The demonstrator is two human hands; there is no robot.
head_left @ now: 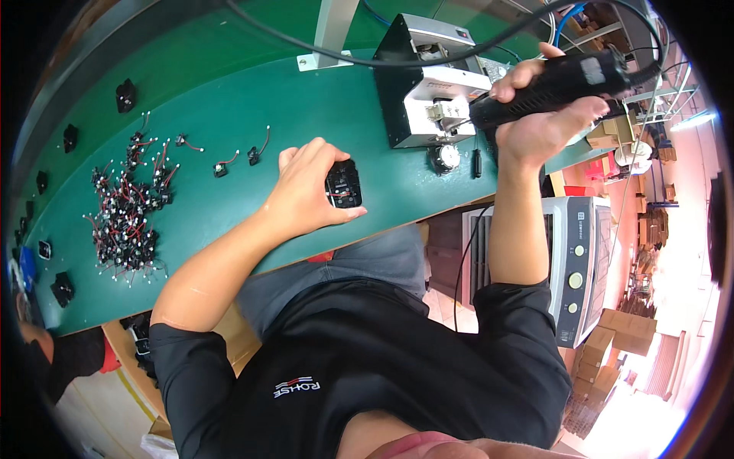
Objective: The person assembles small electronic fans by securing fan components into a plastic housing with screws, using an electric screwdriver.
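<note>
The left hand (pixel 310 187) grips one black socket part (pixel 343 184); beyond its knuckles lies a heap of wired pieces (pixel 126 210). The right hand (pixel 539 115) clasps one black power screwdriver (pixel 554 86), its tip at one feeder box (pixel 432 84).

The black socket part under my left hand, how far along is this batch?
Looks early. In hand: the left hand presses one black socket part on the green bench, while the right hand holds a black electric screwdriver at the screw feeder box. Possibly done: several black parts spaced along the far edge. Left: a big pile of small red-wired components.
</note>
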